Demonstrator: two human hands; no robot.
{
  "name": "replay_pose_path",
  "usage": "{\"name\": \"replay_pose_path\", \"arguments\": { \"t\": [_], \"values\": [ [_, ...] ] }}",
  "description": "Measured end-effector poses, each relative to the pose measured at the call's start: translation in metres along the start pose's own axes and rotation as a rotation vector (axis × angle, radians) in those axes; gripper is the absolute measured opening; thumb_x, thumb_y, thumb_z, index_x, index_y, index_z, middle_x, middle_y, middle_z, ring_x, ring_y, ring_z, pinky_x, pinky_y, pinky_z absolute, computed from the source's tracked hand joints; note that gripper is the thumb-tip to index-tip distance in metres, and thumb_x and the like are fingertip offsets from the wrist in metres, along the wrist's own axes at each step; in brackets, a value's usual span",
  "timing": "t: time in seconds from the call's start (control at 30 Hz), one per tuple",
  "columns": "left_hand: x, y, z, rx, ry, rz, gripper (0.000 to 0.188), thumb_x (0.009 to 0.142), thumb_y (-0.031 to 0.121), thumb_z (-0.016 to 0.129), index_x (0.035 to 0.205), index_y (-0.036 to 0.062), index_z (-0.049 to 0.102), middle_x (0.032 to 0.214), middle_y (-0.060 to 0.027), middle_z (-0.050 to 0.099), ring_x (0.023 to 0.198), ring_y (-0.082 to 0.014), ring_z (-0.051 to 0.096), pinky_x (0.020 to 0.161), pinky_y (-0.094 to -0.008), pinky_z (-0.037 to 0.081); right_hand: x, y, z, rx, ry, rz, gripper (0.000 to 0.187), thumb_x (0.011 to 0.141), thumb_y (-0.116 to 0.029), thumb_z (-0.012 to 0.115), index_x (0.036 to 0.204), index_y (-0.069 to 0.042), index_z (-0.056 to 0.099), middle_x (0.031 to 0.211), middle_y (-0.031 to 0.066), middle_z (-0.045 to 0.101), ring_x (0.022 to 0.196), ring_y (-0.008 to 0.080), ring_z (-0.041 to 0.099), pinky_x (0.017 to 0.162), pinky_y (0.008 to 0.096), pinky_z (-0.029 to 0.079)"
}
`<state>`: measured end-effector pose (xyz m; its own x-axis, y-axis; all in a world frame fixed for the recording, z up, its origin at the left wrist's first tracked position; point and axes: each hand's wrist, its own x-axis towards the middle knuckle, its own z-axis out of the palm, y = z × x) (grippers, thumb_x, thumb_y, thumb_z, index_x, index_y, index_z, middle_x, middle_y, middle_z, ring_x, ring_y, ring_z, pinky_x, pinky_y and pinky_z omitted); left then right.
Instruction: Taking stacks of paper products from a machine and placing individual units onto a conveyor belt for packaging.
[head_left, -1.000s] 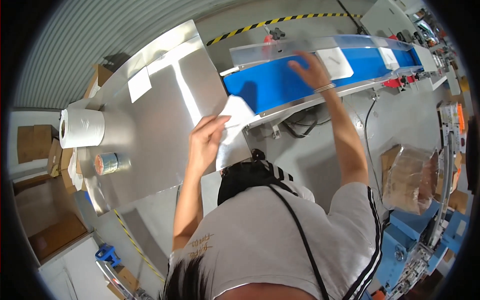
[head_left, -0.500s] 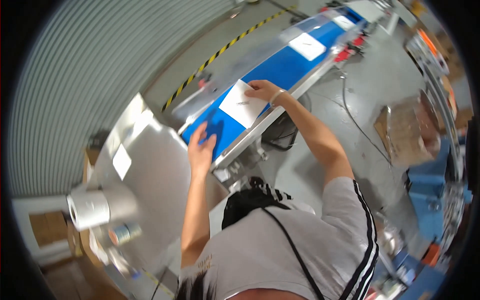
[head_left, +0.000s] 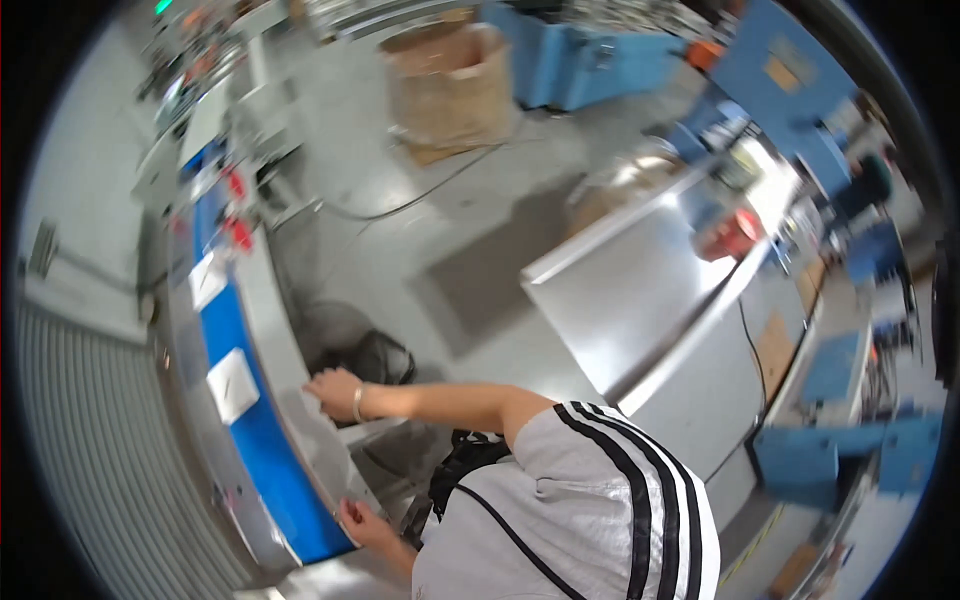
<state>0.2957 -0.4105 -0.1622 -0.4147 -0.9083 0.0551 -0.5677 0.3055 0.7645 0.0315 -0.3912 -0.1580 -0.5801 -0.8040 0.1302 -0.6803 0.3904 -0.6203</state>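
Note:
My right hand (head_left: 333, 393), with a band at its wrist, hangs over the conveyor's metal side rail (head_left: 284, 335). Its fingers are curled in; whether anything small sits in them is hidden. My left hand (head_left: 366, 524) is lower, beside the belt's near end, fingers loosely bent and apart with nothing visible in them. On the blue conveyor belt (head_left: 265, 445) lies a flat white square piece (head_left: 233, 386) with a small dark mark. Farther along is another white square piece (head_left: 208, 281). Both pieces are apart from my hands.
A sloping metal chute or table (head_left: 620, 305) stands to the right, with a red container (head_left: 733, 235) by it. Beyond are a large cardboard box (head_left: 450, 85) and blue cabinets (head_left: 620, 70). A cable (head_left: 400, 207) crosses the floor. Corrugated wall covering (head_left: 90, 450) borders the left.
My view has swung to the right. The right hand has come off the white piece on the belt and drawn back to the rail. My left hand has left the belt's surface.

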Motion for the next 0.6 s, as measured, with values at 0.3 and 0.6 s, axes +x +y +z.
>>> {"name": "replay_pose_path", "arguments": {
  "t": [0.3, 0.6],
  "values": [
    [-0.004, 0.002, 0.018, -0.019, -0.012, 0.367, 0.028, 0.090, 0.007, 0.053, 0.117, 0.0004, 0.060, 0.105, -0.0174, 0.061, 0.080, -0.0245, 0.059, 0.070, -0.0329, 0.049, -0.183, 0.007, -0.054, -0.028, -0.001, 0.108, 0.041, 0.074, -0.025, 0.071, 0.110, -0.011, 0.057, 0.105, 0.0084, 0.058, 0.101, 0.0288, 0.056, 0.083, 0.0412, 0.046],
    [-0.076, 0.090, 0.063, -0.203, -0.373, 0.625, 0.027, 0.088, 0.007, 0.057, 0.113, -0.0009, 0.060, 0.103, -0.0110, 0.058, 0.081, -0.0195, 0.057, 0.066, -0.0288, 0.047, -0.317, 0.003, -0.135, 0.212, 0.073, 0.190, 0.034, 0.076, -0.022, 0.068, 0.106, -0.009, 0.059, 0.093, 0.0089, 0.063, 0.087, 0.0305, 0.061, 0.074, 0.0420, 0.049]
  ]
}}
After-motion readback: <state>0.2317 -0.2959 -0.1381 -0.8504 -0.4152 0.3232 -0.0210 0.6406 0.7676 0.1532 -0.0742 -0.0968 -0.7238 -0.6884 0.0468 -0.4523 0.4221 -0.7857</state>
